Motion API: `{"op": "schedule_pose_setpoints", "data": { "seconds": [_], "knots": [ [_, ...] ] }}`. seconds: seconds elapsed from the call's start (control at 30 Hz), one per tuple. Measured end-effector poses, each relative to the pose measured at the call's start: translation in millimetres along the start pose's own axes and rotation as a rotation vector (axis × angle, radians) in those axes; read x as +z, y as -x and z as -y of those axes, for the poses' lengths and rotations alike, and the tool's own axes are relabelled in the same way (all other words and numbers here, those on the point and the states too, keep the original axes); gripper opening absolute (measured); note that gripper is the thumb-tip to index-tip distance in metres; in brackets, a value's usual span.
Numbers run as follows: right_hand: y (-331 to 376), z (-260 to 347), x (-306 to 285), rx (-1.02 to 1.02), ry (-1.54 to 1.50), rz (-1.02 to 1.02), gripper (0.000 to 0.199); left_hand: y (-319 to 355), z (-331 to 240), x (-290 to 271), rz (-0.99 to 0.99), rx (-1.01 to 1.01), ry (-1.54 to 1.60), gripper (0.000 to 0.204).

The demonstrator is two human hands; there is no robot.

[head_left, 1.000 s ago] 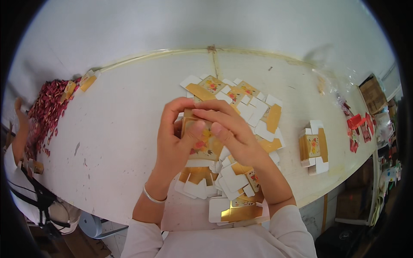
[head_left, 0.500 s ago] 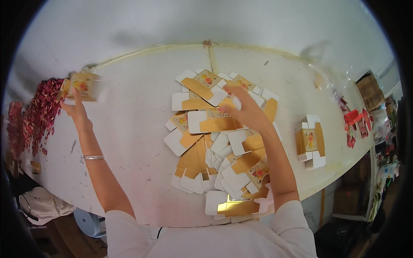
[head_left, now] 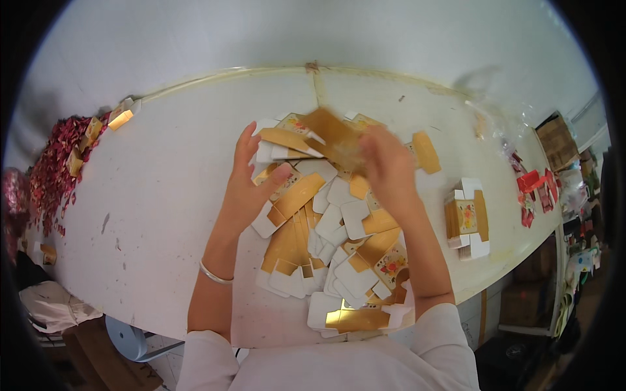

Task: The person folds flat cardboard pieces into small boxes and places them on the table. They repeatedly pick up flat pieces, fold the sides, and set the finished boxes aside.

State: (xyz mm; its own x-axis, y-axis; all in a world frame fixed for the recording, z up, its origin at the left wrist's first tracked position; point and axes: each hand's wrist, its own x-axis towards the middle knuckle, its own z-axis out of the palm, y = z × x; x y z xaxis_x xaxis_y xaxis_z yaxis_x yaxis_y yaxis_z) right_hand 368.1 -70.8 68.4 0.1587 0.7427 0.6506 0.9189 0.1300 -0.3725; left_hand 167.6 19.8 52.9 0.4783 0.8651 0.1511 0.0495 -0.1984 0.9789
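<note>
A flat gold carton blank (head_left: 331,133), smeared by motion, is pinched in my right hand (head_left: 392,171) over the far part of the pile. My left hand (head_left: 242,186), a silver bangle at its wrist, is at the pile's left edge, fingers spread and nothing in them. Beneath both hands lies a loose heap of flattened gold-and-white cartons (head_left: 287,244) with flower prints. Some blanks under my right hand are hidden.
Dark red petals (head_left: 55,169) lie heaped at the far left, with folded gold boxes (head_left: 120,116) on and beside them. A neat carton stack (head_left: 466,218) stands to the right. Red items (head_left: 538,186) and clear plastic (head_left: 508,124) are at the right edge. A blue stool (head_left: 127,337) is below the table.
My left hand has come back from the petals to the pile, leaving its gold box at the far left. My right hand has lifted a carton blank off the heap.
</note>
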Motion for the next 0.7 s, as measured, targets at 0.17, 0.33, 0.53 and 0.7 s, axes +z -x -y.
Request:
{"op": "schedule_pose_setpoints", "data": {
  "seconds": [0.17, 0.33, 0.53, 0.7],
  "knots": [
    [-28, 16, -1, 0.404, -0.803, -0.07, 0.008, -10, -1, 16, 0.206, -0.029, 0.395, 0.042],
    [-21, 32, 23, -0.259, -0.016, -0.364, 0.041, -5, -12, 12, 0.182, 0.071, 0.224, 0.02],
    [-9, 45, 13, 0.06, -0.553, -0.071, 0.057, 9, -19, 23, -0.089, 0.423, -0.393, 0.028],
    [-9, 48, 5, 0.584, -1.261, 0.121, 0.053, 13, -34, 28, 0.169, 0.642, -0.496, 0.07]
  ]
}}
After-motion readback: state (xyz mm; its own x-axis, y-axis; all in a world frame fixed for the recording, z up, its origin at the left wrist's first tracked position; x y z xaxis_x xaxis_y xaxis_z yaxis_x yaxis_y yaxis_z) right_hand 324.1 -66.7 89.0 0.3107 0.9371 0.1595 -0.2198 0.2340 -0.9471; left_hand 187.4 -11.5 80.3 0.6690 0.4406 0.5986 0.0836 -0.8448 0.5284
